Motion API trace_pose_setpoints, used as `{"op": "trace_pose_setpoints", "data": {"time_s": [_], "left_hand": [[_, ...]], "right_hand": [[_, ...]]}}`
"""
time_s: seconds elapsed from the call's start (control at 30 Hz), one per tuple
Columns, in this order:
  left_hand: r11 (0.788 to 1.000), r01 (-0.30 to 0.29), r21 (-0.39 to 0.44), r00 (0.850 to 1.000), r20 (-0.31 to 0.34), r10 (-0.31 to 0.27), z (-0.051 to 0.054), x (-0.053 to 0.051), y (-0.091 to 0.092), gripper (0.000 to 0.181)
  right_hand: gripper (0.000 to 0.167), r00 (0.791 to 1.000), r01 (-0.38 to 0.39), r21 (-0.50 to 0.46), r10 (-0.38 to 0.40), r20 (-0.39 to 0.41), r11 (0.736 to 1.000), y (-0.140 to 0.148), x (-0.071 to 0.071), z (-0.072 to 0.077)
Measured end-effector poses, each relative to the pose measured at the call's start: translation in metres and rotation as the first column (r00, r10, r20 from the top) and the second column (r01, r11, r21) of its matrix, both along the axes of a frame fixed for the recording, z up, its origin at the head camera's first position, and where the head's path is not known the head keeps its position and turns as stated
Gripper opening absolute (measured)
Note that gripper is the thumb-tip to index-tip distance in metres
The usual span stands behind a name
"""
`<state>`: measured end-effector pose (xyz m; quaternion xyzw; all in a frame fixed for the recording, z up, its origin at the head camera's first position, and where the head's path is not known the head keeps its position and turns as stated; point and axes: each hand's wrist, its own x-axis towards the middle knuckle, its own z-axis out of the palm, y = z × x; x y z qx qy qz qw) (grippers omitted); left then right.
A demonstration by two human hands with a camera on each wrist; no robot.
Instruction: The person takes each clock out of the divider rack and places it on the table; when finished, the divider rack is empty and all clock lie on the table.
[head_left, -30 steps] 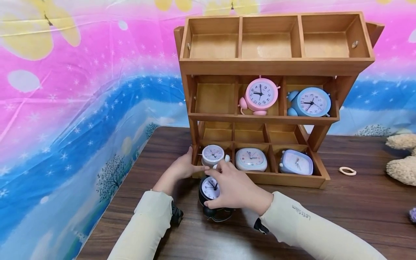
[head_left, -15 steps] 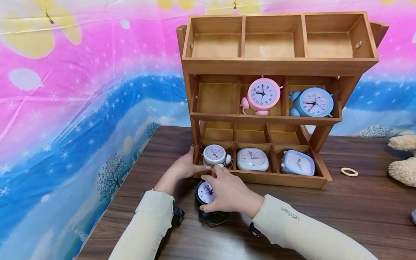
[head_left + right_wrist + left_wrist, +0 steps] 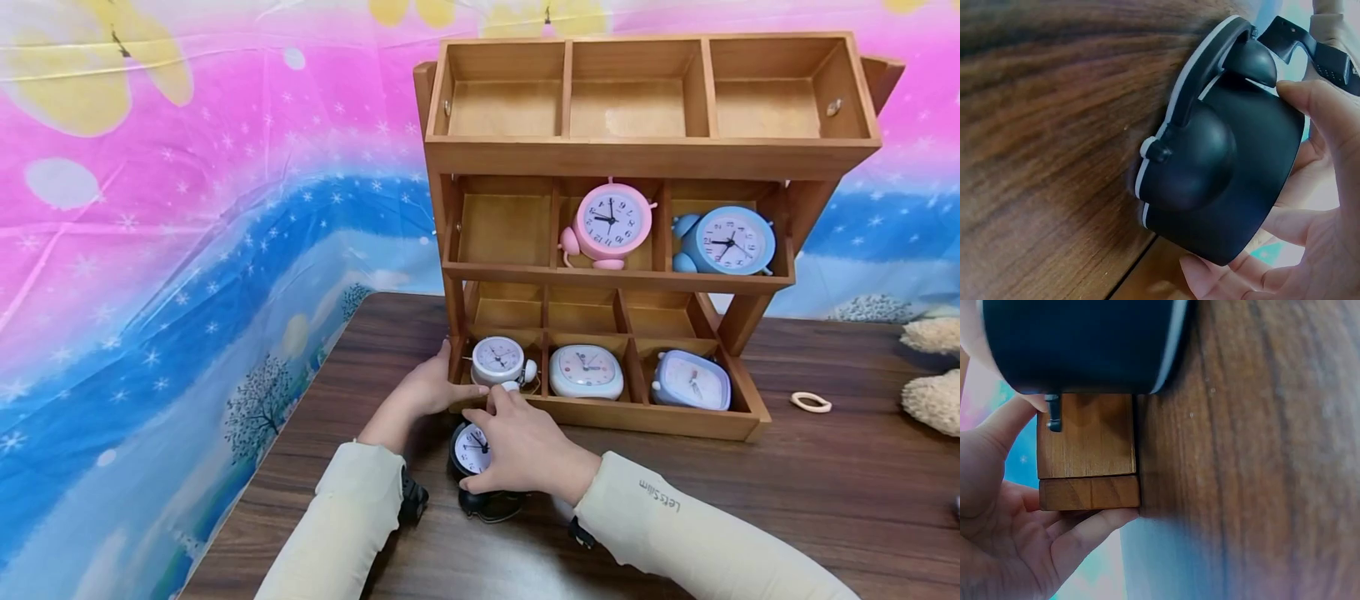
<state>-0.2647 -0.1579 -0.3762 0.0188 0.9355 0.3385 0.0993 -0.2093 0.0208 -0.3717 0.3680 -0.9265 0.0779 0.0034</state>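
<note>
My left hand (image 3: 423, 390) holds the lower left corner of the wooden shelf (image 3: 637, 419). In the left wrist view its fingers (image 3: 1088, 534) bend round the corner's side. A black twin-bell alarm clock (image 3: 468, 452) lies face up on the table, just before the shelf. My right hand (image 3: 528, 450) grips it, covering part of the dial; in the right wrist view the thumb (image 3: 1307, 97) touches its black side (image 3: 1254, 150). Close to the right fingertips, a white twin-bell alarm clock (image 3: 497, 358) sits in the bottom left compartment.
In the bottom row are a white rounded clock (image 3: 587, 369) and a lavender clock (image 3: 693, 379). A pink alarm clock (image 3: 612, 222) and a blue one (image 3: 730, 241) occupy the middle row. Right of the shelf lie a beige ring (image 3: 811, 403) and fluffy tan objects (image 3: 932, 400).
The right hand and the black clock have shifted slightly left. My left hand stays at the shelf's corner, while the whole head view has drifted a little.
</note>
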Motion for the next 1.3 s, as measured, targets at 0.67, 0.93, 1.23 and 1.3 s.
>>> {"op": "trace_pose_setpoints", "data": {"time_s": [0.67,0.93,1.23,1.3], "left_hand": [[1.000,-0.009,0.017,1.000,0.014,0.009,0.001,0.005,-0.002,0.107],[1.000,-0.002,0.009,1.000,0.017,0.002,0.000,0.001,0.000,0.107],[1.000,0.015,0.015,1.000,0.000,-0.015,0.004,0.000,-0.001,0.105],[1.000,0.014,0.016,1.000,0.007,-0.014,0.003,0.001,-0.001,0.106]], "right_hand": [[0.089,1.000,0.003,0.014,-0.003,0.011,1.000,-0.002,0.003,-0.004],[0.090,1.000,0.017,-0.002,-0.017,0.018,1.000,0.005,0.004,0.001],[0.062,0.994,0.043,-0.150,-0.057,-0.089,0.988,0.015,-0.007,0.024],[0.060,0.989,0.045,-0.213,-0.074,-0.130,0.976,0.019,-0.012,0.032]]}}
